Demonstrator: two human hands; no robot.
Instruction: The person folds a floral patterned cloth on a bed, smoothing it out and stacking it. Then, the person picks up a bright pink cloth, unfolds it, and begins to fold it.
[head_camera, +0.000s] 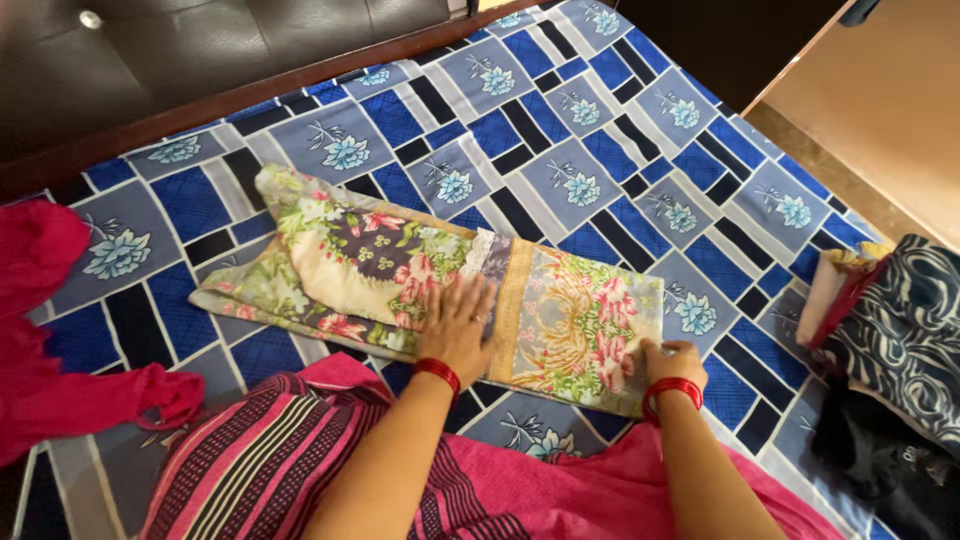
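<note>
Item: my left hand (458, 325), palm flat, fingers spread, pressing on middle of folded floral garment (420, 275); nothing gripped. My right hand (672, 362) pinching garment's near right corner, fingers closed on cloth edge. Red bangles (670, 390) on both wrists. Garment lies lengthwise across blue-grey patterned bedsheet (560, 120), approx centre of bed. Red cloth (50, 330) at left, well apart. Dark swirl-print fabric pile (895, 330) at right edge. Pink striped cloth (270, 450) nearest me
</note>
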